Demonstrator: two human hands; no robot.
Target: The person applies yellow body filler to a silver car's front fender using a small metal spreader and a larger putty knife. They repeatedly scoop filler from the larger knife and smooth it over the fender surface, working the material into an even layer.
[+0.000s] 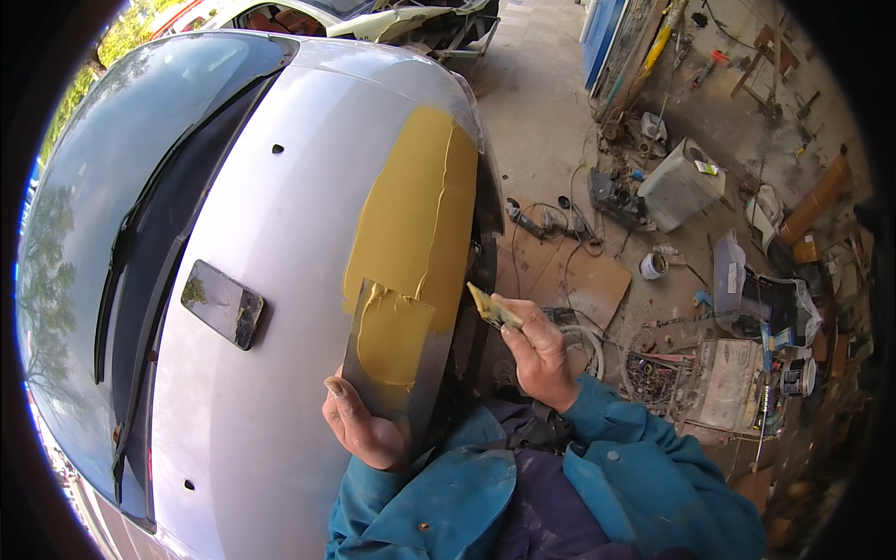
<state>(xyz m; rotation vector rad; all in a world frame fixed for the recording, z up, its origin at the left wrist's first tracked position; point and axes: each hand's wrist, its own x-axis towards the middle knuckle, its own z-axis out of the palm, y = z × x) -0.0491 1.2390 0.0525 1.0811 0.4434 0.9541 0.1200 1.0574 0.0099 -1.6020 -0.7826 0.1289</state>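
Note:
My left hand [369,431] grips the lower end of a dark flat mixing plate [423,371], which carries a thick patch of yellow body filler [390,341]. Pinched in my right hand [544,357] is a small filler spreader [492,307] smeared with yellow, held just right of the plate and apart from it. Beyond the plate, a broad layer of yellow filler [406,210] covers the front edge of the silver car hood [285,215]. A raised ridge runs lengthwise through that layer. The plate overlaps its near end, so whether they touch I cannot tell.
A phone [224,303] lies on the hood near the windshield wiper [140,215]. To the right, the floor holds cardboard [597,280], a corded power tool [527,219], an open can [653,266], a grey container [683,185] and scattered parts. Another car [392,23] stands behind.

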